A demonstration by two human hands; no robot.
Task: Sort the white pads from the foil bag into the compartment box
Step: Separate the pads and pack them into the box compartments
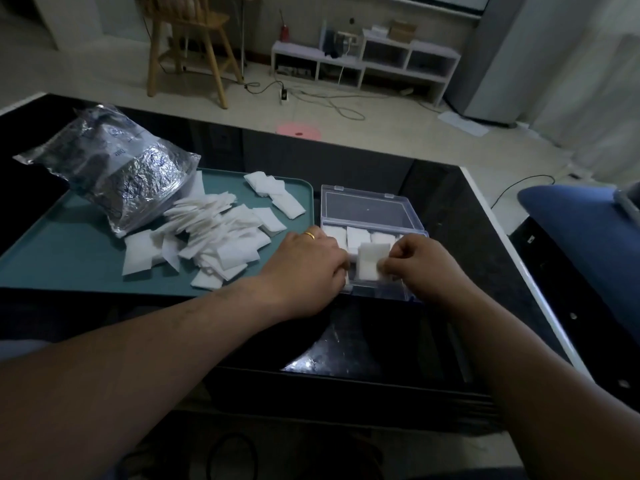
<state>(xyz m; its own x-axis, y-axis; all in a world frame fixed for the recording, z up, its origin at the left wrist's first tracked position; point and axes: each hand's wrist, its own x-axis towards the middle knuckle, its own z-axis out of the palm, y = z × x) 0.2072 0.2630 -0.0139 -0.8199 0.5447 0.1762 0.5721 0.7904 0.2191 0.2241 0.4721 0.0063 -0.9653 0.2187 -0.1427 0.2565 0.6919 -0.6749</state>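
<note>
Head: right hand (426, 269) pinches pad (368, 265); left hand (304, 268) curls at box (379, 292) edge.

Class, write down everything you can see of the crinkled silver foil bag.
The crinkled silver foil bag looks like shiny metallised film with faint blue print. It lies slumped on its side, partly on the teal plastic tray, with its open mouth facing lower right. From the mouth spill white square pads.

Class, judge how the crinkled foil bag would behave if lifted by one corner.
The foil bag likely sags, floppy: its skin is creased and slumped. White pads spill from its mouth, so tilting may shed more.
</note>
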